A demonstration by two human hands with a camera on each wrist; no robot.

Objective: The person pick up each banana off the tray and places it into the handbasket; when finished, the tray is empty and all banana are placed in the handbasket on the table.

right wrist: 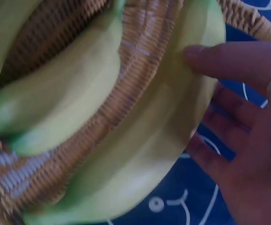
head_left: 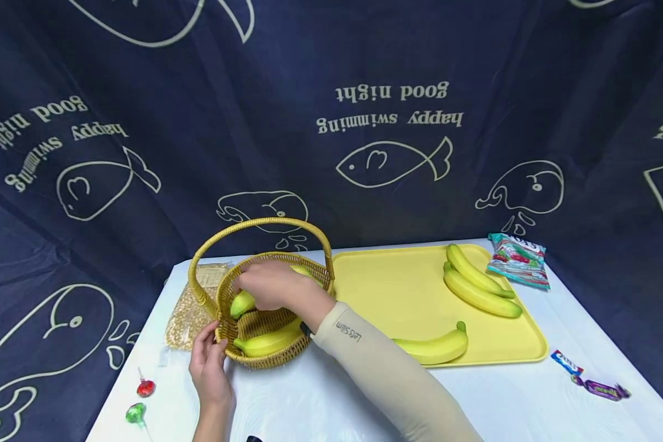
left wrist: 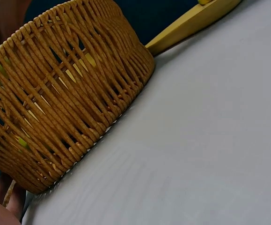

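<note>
On the near edge of the white table point(head_left: 287, 405), two lollipops point(head_left: 141, 399) lie at the left and two candies point(head_left: 588, 377) at the right. The left hand point(head_left: 210, 368) rests against the wicker basket point(head_left: 259, 359), fingers curled on its near rim. The right hand point(head_left: 271, 285) reaches into the basket, fingers closed around a banana point(right wrist: 172, 140); another banana point(head_left: 267, 342) lies inside. A bag of nuts point(head_left: 190, 310) sits left of the basket. Beside the basket, a yellow tray point(head_left: 398, 288) holds three bananas point(head_left: 477, 285). A snack packet point(head_left: 518, 259) lies beyond. A dark fish-print cloth point(head_left: 392, 123) hangs behind.

Bananas point(head_left: 265, 341) in basket point(head_left: 254, 359), left of tray point(head_left: 387, 288)
</note>
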